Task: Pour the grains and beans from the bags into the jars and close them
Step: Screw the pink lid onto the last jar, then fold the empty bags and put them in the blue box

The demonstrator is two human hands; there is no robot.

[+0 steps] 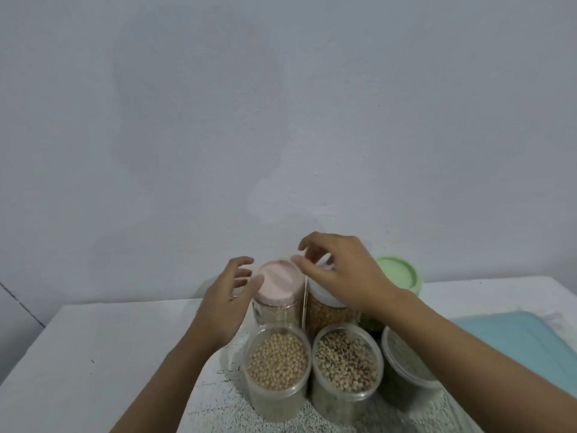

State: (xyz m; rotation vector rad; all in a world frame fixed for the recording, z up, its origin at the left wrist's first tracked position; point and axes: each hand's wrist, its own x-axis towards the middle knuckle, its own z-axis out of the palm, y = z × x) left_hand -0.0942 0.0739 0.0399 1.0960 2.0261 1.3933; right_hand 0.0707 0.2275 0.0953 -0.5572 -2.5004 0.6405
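- The white surface lies under both hands, with a pale blue tray to the right of the right forearm.
- Three open jars of beans stand between the forearms, nearer than the hands.
- The right hand curls over the white lid, gripping it on its jar.
- The left hand is loosely spread and holds nothing, its thumb touching the pink lid.
- A green lid sits just behind the right wrist.
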